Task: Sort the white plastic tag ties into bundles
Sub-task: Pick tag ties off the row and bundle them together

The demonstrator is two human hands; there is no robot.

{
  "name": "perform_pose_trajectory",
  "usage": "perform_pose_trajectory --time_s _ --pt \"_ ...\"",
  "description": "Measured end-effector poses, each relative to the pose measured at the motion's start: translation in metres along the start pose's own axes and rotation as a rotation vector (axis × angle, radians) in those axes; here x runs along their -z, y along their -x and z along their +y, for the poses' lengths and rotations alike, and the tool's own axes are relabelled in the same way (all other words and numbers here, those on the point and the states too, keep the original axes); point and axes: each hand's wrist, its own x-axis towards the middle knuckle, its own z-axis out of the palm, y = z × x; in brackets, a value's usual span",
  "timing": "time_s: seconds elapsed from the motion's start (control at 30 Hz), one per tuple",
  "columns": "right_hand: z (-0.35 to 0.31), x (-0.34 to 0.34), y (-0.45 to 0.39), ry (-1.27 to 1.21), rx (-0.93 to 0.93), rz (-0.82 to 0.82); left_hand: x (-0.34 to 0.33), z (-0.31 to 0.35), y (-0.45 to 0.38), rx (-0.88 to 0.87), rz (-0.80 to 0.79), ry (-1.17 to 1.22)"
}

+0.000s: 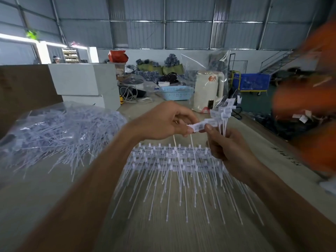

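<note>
White tie rows (169,160) laid flat on the near table (54,197) | right hand (231,146) clutching an upright bunch (224,113) | left hand (163,120) pinching one tie's tag (197,126) beside it | loose heap (60,131) far left

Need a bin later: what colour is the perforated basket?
Light blue basket, head view.

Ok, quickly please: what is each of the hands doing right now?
Left hand: pinching the flat head of one tag tie.
Right hand: gripping a bundle of ties by the stems.
</note>
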Motion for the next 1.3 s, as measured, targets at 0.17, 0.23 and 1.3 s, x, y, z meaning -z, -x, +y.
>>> perform_pose_trajectory --time_s 0.17,0.23,1.3 --pt "0.000 0.006 0.000 -0.136 -0.068 -0.041 0.001 -0.005 0.001 0.038 -0.007 0.079" --pt "0.000 0.006 -0.001 -0.154 -0.063 -0.054 0.000 -0.005 0.000 0.038 -0.005 0.074" --pt "-0.007 -0.003 0.001 -0.153 0.024 0.109 -0.027 0.003 -0.017 0.082 0.369 -0.163"
